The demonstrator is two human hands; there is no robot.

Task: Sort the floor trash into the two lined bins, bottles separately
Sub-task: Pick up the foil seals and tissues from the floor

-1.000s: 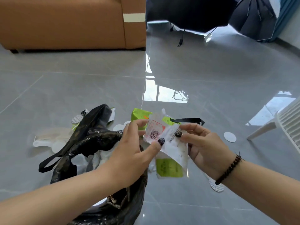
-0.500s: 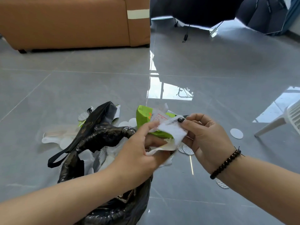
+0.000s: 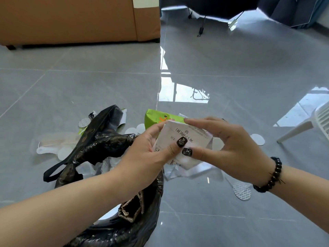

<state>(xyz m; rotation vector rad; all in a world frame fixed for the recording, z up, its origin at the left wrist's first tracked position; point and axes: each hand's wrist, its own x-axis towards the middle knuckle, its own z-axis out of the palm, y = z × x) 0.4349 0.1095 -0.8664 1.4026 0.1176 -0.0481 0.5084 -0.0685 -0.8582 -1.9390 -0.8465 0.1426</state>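
A white printed paper slip (image 3: 188, 138) is pinched between my left hand (image 3: 147, 154) and my right hand (image 3: 229, 147), folded over just above the floor. Behind it a green wrapper (image 3: 154, 118) shows, partly hidden by my fingers. A black plastic bag (image 3: 106, 148) lies crumpled on the grey tiles under my left forearm, with torn cardboard (image 3: 131, 209) poking out near its lower end. White and patterned round discs (image 3: 257, 139) and a flat pale wrapper (image 3: 58, 141) are scattered around the bag. No bins or bottles are in view.
An orange sofa (image 3: 80, 20) stands at the back left. Open dark umbrellas (image 3: 222, 6) rest on the floor at the back right. A white plastic chair (image 3: 316, 120) stands at the right edge. A perforated disc (image 3: 242, 190) lies under my right wrist.
Both hands have folded the paper slip smaller and turned it so its printed face points up. The clear green-labelled packet seen hanging below the slip a second ago is out of sight.
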